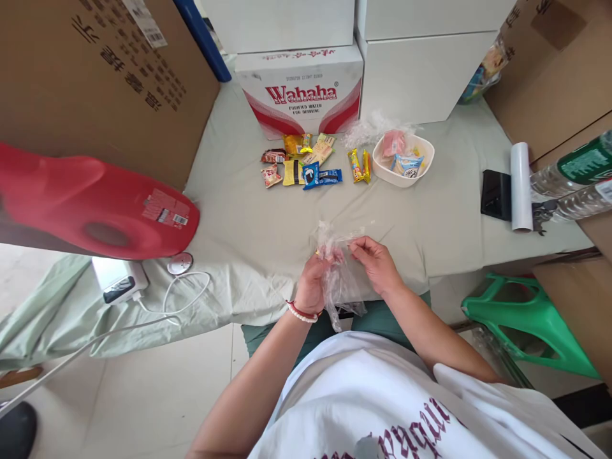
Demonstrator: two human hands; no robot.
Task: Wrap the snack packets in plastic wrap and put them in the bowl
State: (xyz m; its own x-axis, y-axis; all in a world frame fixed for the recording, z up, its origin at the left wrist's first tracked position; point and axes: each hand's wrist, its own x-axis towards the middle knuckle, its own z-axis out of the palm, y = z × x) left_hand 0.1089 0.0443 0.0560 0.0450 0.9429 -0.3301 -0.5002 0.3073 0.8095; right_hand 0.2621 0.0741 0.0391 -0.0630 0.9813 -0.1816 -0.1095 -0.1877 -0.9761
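A crumpled clear plastic bag (340, 284) hangs over the near edge of the cloth-covered table. My left hand (313, 280) is closed around its upper part. The fingertips of my right hand (375, 258) pinch a stretched corner of the same bag. Beyond my hands lies a loose group of wrapped snacks, among them a blue packet (310, 175) and a yellow packet (291, 172). Two slim yellow-wrapped snacks (358, 167) lie beside a white bowl (382, 174). The bowl holds a pink packet (393, 143) and a blue-and-white packet (407, 166).
A Wahaha water carton (303, 92) and white drawers (425, 76) stand at the back, with more clear plastic (370, 129) before them. At left are a red jug (95, 204) and a white charger (119, 280). A white roll (521, 188), black phone (496, 194) and bottles (586, 159) lie right.
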